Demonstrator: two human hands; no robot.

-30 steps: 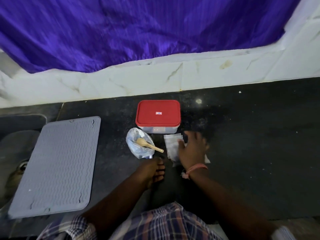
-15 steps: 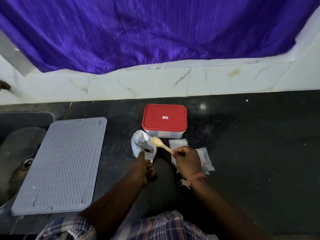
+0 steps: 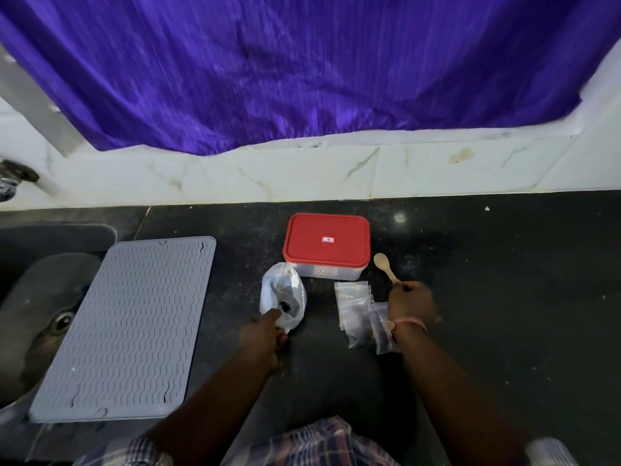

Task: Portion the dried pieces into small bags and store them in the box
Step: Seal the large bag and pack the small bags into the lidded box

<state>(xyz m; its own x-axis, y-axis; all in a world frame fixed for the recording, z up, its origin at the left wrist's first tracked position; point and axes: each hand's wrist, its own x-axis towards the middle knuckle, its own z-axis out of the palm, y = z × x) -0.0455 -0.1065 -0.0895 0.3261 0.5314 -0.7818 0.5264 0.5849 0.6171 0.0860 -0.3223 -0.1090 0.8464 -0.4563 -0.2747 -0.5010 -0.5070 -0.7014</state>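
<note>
Two hands work over the dark bench. The left hand pinches the near edge of a crumpled clear bag, which lies on the bench just in front of the box's left corner with a few dark dried pieces showing inside. The right hand is curled around the handle of a small wooden spoon, whose bowl points away from the person and sits just beside the right end of the box. That box is clear-walled with a red lid closed on top, standing near the tiled wall. Several small clear bags lie flat in a loose, overlapping pile between the crumpled bag and the right hand, partly under the right wrist, which carries a pink thread band. Farther left, a grey ribbed mat covers part of the sink. Purple cloth hangs above the wall tiles.
</note>
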